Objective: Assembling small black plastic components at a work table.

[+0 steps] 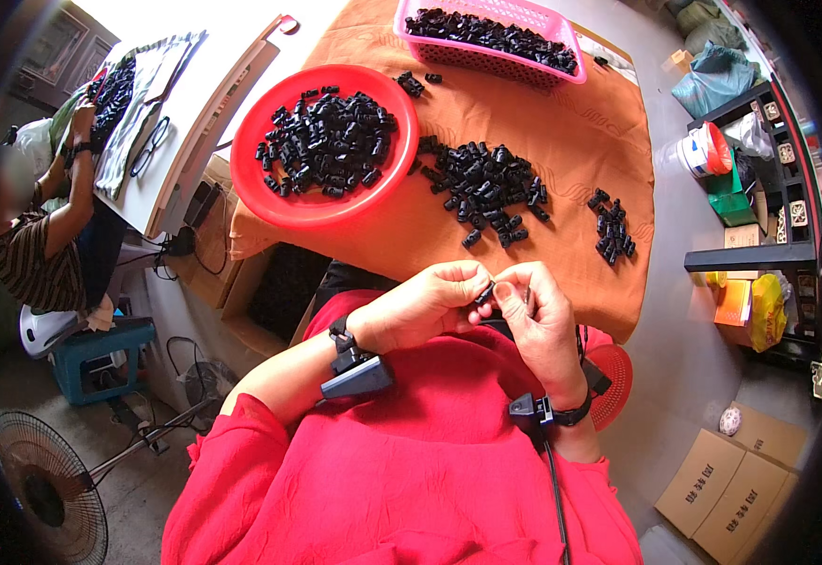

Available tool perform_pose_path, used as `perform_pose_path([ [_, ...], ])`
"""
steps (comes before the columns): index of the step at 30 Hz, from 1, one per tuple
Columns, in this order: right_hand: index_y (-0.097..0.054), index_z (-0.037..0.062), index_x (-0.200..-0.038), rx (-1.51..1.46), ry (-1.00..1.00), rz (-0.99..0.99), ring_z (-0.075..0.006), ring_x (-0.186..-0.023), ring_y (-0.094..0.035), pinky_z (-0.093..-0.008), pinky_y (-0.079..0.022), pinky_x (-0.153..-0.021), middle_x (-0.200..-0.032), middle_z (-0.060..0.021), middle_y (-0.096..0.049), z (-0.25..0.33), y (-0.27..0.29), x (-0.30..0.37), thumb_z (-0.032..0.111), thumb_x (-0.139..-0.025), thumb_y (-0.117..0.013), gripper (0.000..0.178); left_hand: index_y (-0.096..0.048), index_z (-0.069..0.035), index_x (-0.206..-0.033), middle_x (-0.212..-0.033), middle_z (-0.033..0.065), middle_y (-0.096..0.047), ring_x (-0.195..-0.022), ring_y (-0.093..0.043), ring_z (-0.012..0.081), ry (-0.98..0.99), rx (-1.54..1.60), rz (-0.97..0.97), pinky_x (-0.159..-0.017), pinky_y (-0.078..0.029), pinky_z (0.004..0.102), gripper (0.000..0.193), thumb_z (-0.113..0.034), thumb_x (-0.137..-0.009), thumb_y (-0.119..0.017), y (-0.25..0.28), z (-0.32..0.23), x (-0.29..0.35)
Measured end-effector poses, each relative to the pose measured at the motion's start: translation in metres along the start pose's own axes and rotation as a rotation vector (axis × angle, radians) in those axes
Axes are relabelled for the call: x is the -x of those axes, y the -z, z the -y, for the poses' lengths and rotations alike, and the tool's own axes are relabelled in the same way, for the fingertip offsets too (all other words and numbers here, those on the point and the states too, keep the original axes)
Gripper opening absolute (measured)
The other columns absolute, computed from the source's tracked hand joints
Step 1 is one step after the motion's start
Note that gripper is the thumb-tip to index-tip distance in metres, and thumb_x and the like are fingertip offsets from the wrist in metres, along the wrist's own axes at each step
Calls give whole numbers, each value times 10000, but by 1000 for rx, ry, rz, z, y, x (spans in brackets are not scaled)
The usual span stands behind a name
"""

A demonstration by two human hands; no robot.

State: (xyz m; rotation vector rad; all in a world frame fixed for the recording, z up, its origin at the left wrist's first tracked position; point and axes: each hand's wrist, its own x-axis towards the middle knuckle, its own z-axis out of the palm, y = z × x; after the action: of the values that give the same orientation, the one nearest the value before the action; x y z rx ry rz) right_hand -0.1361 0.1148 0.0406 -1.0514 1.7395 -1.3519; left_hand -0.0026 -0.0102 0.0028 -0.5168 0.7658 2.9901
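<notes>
My left hand (425,303) and my right hand (538,315) meet in front of my chest, fingertips pinched together on one small black plastic part (484,294). Both wrists carry black strapped devices. Just beyond my hands lies an orange-covered table (561,141). On it a loose heap of the same black parts (481,184) sits closest to my hands. A smaller cluster of black parts (611,229) lies to the right. A red round bowl (269,202) full of black parts stands at the left.
A pink basket (486,58) of black parts stands at the table's far edge. A second person (39,226) sits at a white table on the left with more black parts. A floor fan (48,485) stands lower left. Cardboard boxes (731,490) and a dark shelf (778,188) fill the right.
</notes>
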Motion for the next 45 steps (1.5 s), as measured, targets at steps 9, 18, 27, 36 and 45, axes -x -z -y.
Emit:
perform_pose_path([
  [9,-579,42,-980,193,10,21,-13,-616,-449,-200,-409,-556,-724,39,-559,7,5,0,61,-940,-650,84,-595,-101,-1003,-853,-48,-571,-765,-531,53,-18,-32,22,-647,-410,194,187,-282,-1011,-548,1,2,0],
  [18,-574,32,-1095,-166,-9,13,-56,-677,-503,-211,-444,-633,-919,-11,-634,6,8,-1,173,-953,-668,222,-600,-55,-1034,-877,15,-603,-766,-586,118,-36,79,-31,-622,-465,239,229,-265,-1005,-516,4,-6,-3],
  [27,-584,46,-1078,49,-114,-54,-28,-715,-426,-196,-397,-633,-787,63,-489,-1,16,-5,202,-961,-662,210,-615,-25,-1008,-904,77,-655,-771,-647,205,-164,-270,-249,-628,-534,304,252,-267,-951,-571,19,-26,-20],
  [36,-588,50,-1078,71,-113,-62,-30,-689,-405,-201,-387,-613,-767,72,-458,-2,14,-6,163,-954,-667,185,-600,3,-933,-904,192,-635,-835,-641,373,-596,-1676,-600,-724,-519,443,207,-191,-880,-649,20,-14,-41],
  [45,-607,56,-1057,118,32,-139,-40,-697,-406,-198,-392,-634,-806,59,-484,-6,13,-6,88,-939,-666,136,-622,-51,-997,-841,-11,-599,-730,-532,50,38,-183,-57,-620,-427,191,181,-229,-984,-589,4,-34,-9],
])
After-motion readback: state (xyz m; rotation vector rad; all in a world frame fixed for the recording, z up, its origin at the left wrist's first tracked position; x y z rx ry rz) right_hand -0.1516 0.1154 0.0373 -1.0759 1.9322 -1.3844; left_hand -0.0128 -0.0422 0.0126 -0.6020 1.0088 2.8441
